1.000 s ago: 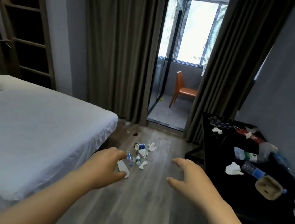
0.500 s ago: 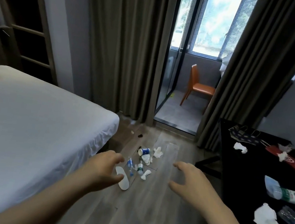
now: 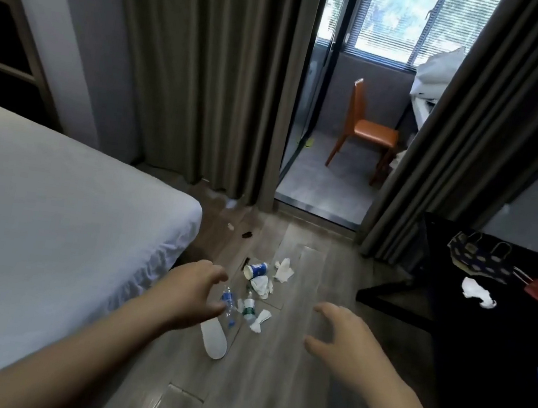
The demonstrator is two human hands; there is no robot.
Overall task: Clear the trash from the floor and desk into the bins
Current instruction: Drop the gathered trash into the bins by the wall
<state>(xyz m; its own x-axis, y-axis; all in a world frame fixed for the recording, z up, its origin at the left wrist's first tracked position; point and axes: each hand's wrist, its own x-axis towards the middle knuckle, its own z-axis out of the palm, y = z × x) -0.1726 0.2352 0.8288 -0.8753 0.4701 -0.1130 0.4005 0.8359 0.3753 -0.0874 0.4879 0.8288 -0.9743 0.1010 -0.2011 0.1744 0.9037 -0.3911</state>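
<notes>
Floor trash is lying in a loose cluster on the wood floor (image 3: 285,396), between the bed (image 3: 51,214) and the black desk (image 3: 488,355). A blue-and-white paper cup (image 3: 255,269) is lying on its side at the cluster's twelve o'clock, and a crumpled tissue (image 3: 284,270) is sitting just beside it at three o'clock. A blue-label bottle (image 3: 228,303) and a green-label bottle (image 3: 249,310) are lying near each other at the cluster's six o'clock. A white slipper (image 3: 214,338) is lying at seven o'clock of the bottles.

The left hand (image 3: 194,292) is hovering at nine o'clock of the blue-label bottle, fingers loosely bent and holding nothing; contact with the bottle cannot be confirmed. The right hand (image 3: 345,339) is hovering at four o'clock of the cluster, apart from it, fingers spread and bent, also empty.

On the desk, a white desk tissue (image 3: 476,292) is lying with a patterned paper bag (image 3: 480,261) at its twelve o'clock. An orange chair (image 3: 364,130) is standing beyond the curtains (image 3: 203,73), at twelve o'clock of the cluster.
</notes>
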